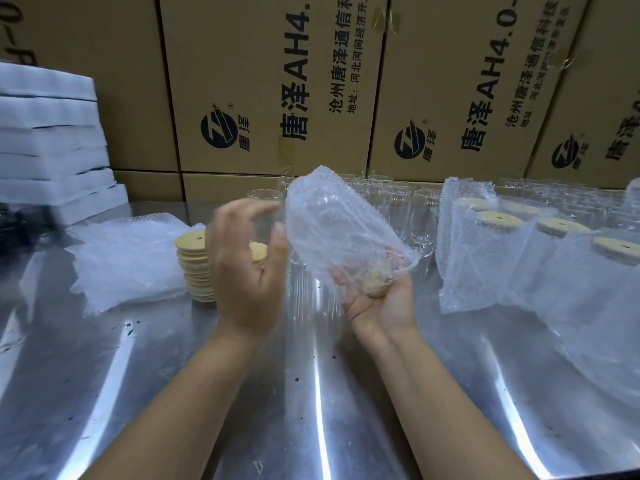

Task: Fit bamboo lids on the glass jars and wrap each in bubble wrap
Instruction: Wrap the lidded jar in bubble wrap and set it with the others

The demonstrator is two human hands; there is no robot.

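A glass jar in a bubble-wrap bag (332, 223) tilts above the table, its bamboo lid end down in my right hand (377, 299), whose fingers curl under the bag. My left hand (242, 258) hovers just left of the bag, blurred, fingers loosely spread, holding nothing. A stack of bamboo lids (195, 268) stands behind my left hand. Flat bubble-wrap bags (128, 258) lie at the left. Several wrapped, lidded jars (502, 258) stand at the right.
Bare glass jars (398, 209) stand in rows at the back of the steel table (311, 393). White foam sheets (48, 140) are stacked at the far left. Printed cardboard boxes (277, 81) form a wall behind.
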